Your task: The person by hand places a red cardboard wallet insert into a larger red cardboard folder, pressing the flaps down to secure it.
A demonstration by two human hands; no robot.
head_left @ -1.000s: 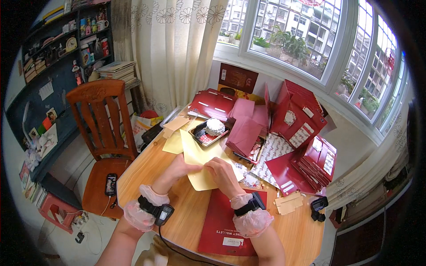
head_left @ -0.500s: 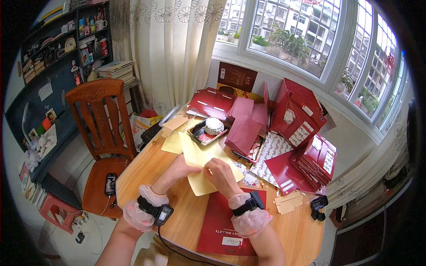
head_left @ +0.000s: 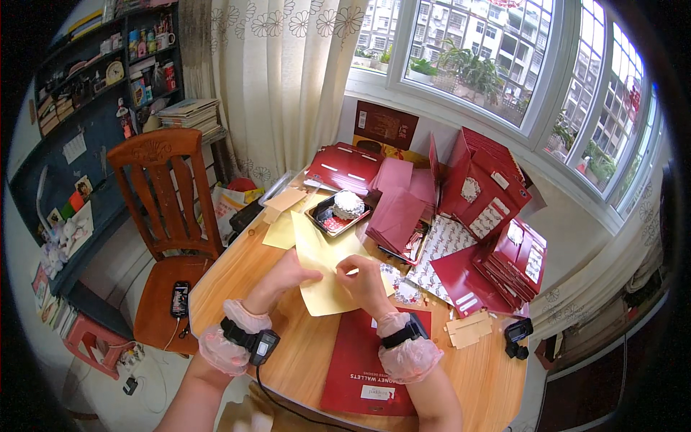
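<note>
A pale yellow paper sheet is raised at a tilt above the wooden table, with creases across it. My left hand grips its left edge, thumb on top and fingers behind. Over the sheet's right part, my right hand is closed in a pinch, thumb and forefinger together; whatever is between the fingertips is too small to make out. Just beyond the sheet sits a black tray with small red and white pieces and a round whitish bundle. A dark red folder lies flat in front of me, partly beneath my right wrist.
Red envelopes and stacked dark red folders crowd the table's right and back. Tan card pieces and a small black device lie near the right edge. A wooden chair stands left. A black cable trails from my left wrist.
My right hand has lifted slightly off the sheet, its thumb and forefinger now forming a loop. The sheet has shifted a little left with my left hand still gripping it.
</note>
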